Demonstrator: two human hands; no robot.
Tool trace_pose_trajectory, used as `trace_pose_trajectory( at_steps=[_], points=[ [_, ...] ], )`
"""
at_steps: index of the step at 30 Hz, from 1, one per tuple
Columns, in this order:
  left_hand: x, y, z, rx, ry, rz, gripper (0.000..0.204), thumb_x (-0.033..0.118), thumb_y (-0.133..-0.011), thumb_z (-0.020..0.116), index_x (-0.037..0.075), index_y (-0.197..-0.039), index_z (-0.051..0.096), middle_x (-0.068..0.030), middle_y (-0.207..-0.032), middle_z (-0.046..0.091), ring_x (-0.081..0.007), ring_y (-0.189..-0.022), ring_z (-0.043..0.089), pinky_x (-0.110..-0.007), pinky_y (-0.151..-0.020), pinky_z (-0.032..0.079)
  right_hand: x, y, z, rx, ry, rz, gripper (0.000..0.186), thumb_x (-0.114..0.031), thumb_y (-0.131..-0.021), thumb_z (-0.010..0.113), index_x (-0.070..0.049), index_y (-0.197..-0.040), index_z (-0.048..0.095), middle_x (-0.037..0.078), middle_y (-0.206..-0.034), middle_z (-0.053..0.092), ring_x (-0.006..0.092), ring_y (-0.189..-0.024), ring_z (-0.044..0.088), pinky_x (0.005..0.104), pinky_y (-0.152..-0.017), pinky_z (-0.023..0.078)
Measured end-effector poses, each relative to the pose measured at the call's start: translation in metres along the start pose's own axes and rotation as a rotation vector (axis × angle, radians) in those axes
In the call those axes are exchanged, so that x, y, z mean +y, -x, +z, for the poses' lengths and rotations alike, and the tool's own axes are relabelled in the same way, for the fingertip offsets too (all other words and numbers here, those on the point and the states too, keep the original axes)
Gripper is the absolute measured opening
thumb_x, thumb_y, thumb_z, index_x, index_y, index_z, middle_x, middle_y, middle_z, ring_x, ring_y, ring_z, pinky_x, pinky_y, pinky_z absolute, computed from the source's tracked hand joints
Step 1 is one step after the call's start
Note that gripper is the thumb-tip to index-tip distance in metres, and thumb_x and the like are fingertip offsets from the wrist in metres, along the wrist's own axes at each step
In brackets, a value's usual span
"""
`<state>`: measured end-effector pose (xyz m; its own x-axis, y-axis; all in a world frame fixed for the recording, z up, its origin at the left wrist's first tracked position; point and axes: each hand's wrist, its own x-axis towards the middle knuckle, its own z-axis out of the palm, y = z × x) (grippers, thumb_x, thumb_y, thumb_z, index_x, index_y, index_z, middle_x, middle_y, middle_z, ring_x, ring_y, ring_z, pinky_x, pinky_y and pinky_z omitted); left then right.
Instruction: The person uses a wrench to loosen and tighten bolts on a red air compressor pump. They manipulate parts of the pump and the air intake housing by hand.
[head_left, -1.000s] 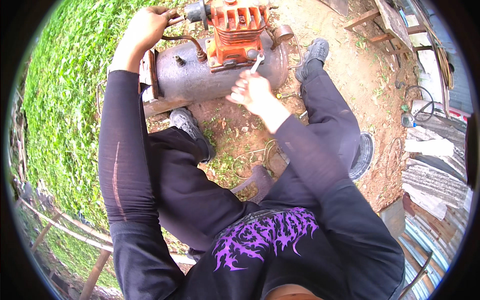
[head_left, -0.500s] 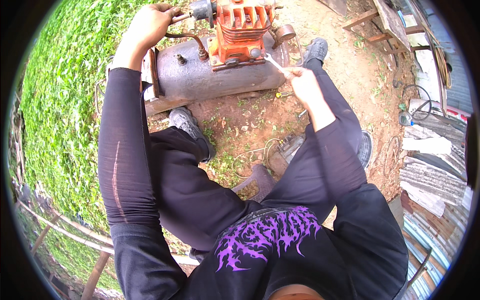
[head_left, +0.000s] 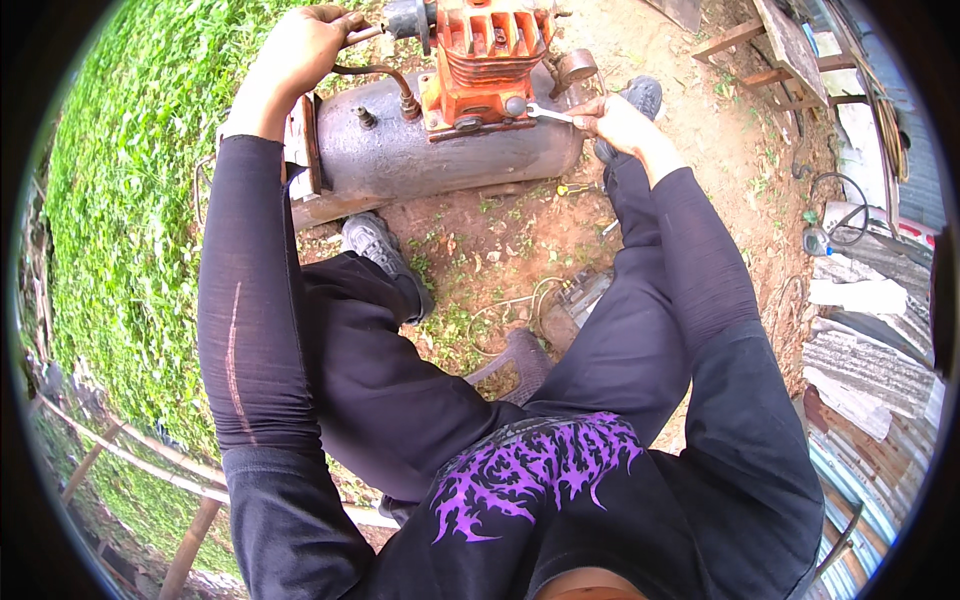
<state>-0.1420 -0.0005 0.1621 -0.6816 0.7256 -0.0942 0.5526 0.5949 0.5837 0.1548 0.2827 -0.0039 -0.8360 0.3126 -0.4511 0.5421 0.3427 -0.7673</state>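
Our wrench [head_left: 555, 114] sits in the fingers of our right hand [head_left: 625, 125]. Those fingers are pinched closed on its near end, and the rest pokes out to the left of them. Its far end is at a round grey knob [head_left: 515, 106], low on the orange pump [head_left: 490, 65]. We can't tell if it has a good bite — if it is only on the edge, it could slip off when we push. Then our knuckles could bang the round brown part [head_left: 576, 66], just above those fingers. Holding so near the end may be weak too, so the wrench could twist loose and fall. Our right shoe [head_left: 645, 97] is just to the right of those fingers, so it might get a bump.

Far to the left, the fingers of our left hand [head_left: 300, 45] look curled shut around a metal rod [head_left: 364, 36]. It points right from them to a dark round part [head_left: 407, 18] on the pump. A hard tug there could rock the pump and the grey tank [head_left: 450, 155] — and shake the wrench off the knob.
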Motion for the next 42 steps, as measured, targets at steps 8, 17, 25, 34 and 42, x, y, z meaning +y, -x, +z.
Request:
trace_pose_trajectory(
  at_steps=[8,17,25,34,42],
  points=[
    [0.001,0.001,0.000,-0.011,-0.049,0.002,0.041,0.037,-0.094,0.057,0.002,-0.114,0.067,-0.0128,-0.097,0.071,-0.0172,-0.090,0.065,-0.030,-0.083,0.047,-0.044,0.002,-0.021,-0.039,0.364,-0.011,0.023,-0.015,-0.089,0.063,-0.007,-0.110,0.071,0.007,-0.089,0.071,0.0138,-0.081,0.061,0.0303,-0.076,0.048],
    [0.000,-0.001,0.000,-0.009,0.012,0.009,0.038,0.034,-0.094,0.057,0.003,-0.113,0.067,-0.0108,-0.096,0.072,-0.0153,-0.088,0.065,-0.030,-0.083,0.047,-0.044,0.006,-0.019,-0.056,0.250,0.016,0.022,-0.016,-0.090,0.063,-0.009,-0.108,0.072,0.002,-0.084,0.068,0.0108,-0.075,0.056,0.0286,-0.071,0.046],
    [0.009,0.005,0.003,0.075,-0.040,-0.015,0.039,0.033,-0.094,0.058,0.002,-0.114,0.066,-0.0087,-0.092,0.072,-0.0143,-0.084,0.063,-0.029,-0.082,0.046,-0.019,0.037,0.084,-0.239,-0.930,0.347,0.013,-0.017,-0.098,0.043,-0.014,-0.088,0.050,-0.009,-0.058,0.033,0.0048,-0.046,0.025,0.0234,-0.041,0.022],
    [0.008,0.002,0.001,0.038,-0.024,-0.044,0.036,0.031,-0.093,0.058,0.002,-0.113,0.067,-0.0097,-0.091,0.071,-0.0145,-0.083,0.062,-0.030,-0.079,0.047,-0.109,0.021,0.173,0.053,-1.753,0.357,0.022,-0.029,-0.102,0.036,-0.010,-0.097,0.045,0.004,-0.066,0.047,0.0153,-0.050,0.039,0.0315,-0.045,0.034],
    [0.003,0.001,0.001,0.046,-0.047,0.005,0.038,0.031,-0.092,0.059,-0.001,-0.110,0.067,-0.0123,-0.087,0.071,-0.0157,-0.079,0.063,-0.031,-0.077,0.048,-0.046,0.092,0.113,0.283,-0.700,0.239,0.008,-0.008,-0.093,0.052,-0.009,-0.099,0.057,-0.001,-0.065,0.054,0.0079,-0.047,0.045,0.0219,-0.040,0.035]
  ],
)
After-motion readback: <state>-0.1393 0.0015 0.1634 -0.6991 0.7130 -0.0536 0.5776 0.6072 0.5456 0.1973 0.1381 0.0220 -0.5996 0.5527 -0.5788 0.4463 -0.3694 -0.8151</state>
